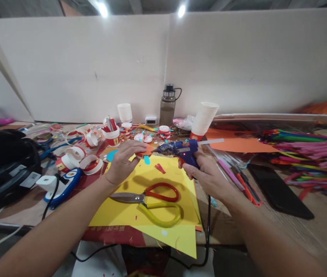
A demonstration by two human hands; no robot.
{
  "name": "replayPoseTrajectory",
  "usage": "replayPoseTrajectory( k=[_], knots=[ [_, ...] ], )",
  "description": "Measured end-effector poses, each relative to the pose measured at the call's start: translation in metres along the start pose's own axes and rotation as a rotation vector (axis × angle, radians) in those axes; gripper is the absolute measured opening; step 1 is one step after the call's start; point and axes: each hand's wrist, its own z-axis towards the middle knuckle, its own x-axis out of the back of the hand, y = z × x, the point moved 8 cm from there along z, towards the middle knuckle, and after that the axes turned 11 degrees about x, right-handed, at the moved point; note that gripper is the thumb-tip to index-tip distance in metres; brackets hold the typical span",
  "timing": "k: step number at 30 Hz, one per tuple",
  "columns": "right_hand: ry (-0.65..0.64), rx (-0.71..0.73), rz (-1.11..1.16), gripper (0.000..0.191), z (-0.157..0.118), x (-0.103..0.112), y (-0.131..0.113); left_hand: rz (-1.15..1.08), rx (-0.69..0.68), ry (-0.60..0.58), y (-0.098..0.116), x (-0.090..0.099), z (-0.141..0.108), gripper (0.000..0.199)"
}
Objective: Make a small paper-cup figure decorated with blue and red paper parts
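My left hand [126, 159] pinches a small orange paper piece [147, 150] with a light blue strip [146, 160] hanging from it. My right hand [203, 169] is wrapped round a blue glue gun [188, 151], whose nozzle points left and touches or nearly touches the orange piece. A translucent glue stick [213, 141] juts from its back end. Below the hands, scissors [140, 197] with one red and one yellow handle lie on yellow paper sheets [108, 215], blades to the left. A small red paper scrap [160, 168] rests on the yellow sheet.
Paper cups [205, 117], a bottle [167, 105] and a cup of red sticks [112, 136] stand behind. At left are cut cup rings [91, 164], a power strip [65, 188] and a black bag [4, 169]. Pens [245, 186], a phone [280, 191] and pipe cleaners [319, 150] lie right.
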Motion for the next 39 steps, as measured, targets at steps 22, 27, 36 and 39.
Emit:
replayPoseTrajectory(
  k=[22,27,36,39],
  knots=[
    [-0.057,0.054,-0.073,0.025,0.002,0.001,-0.009,0.057,-0.139,0.004,0.007,0.001,-0.002,0.026],
    [-0.084,0.111,-0.143,0.034,0.003,0.002,-0.012,0.112,-0.244,0.0,0.013,0.0,-0.005,0.032],
    [-0.142,0.153,-0.169,0.044,0.003,0.003,-0.013,0.141,-0.267,-0.018,0.015,-0.001,-0.007,0.031],
    [-0.169,0.115,-0.174,0.042,0.003,0.002,-0.009,0.109,-0.227,0.011,0.013,0.001,-0.006,0.03]
  ],
)
